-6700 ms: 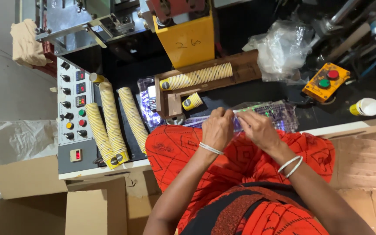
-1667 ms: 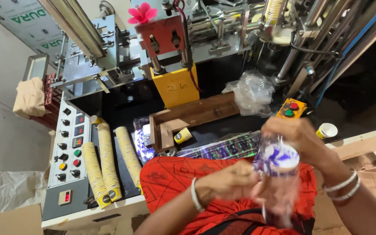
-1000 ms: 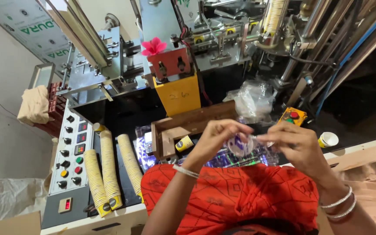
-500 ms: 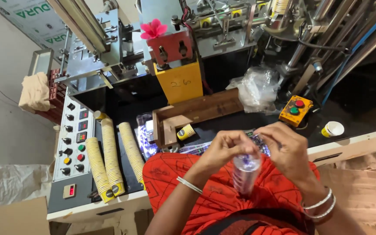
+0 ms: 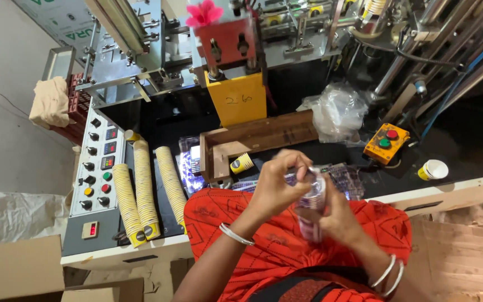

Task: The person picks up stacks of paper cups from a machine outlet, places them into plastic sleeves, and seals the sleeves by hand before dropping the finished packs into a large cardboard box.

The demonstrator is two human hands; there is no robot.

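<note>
- Sleeve of cups (image 5: pixel 310 204) in clear plastic, held over red lap, just in front of table (image 5: pixel 454 193) edge.
- Left hand (image 5: pixel 275 187): grip closed round sleeve's upper end, fingers pinching wrap.
- Right hand (image 5: pixel 339 215): grip wrapped on lower part, from the side.
- Long axis near upright, slight tilt; top end twd machine, bottom twd lap.
- Progress, est.: cups bagged, top not yet closed. Three loose yellow stacks (image 5: pixel 143 190) left beside control panel (image 5: pixel 93 179): unbagged.

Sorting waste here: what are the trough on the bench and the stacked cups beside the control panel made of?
Trough: looks like bare wood, brown, matt, grain lines visible. Stacked cups: probably paper, matt yellow, with thin nested rims; any lining cannot be told.
</note>
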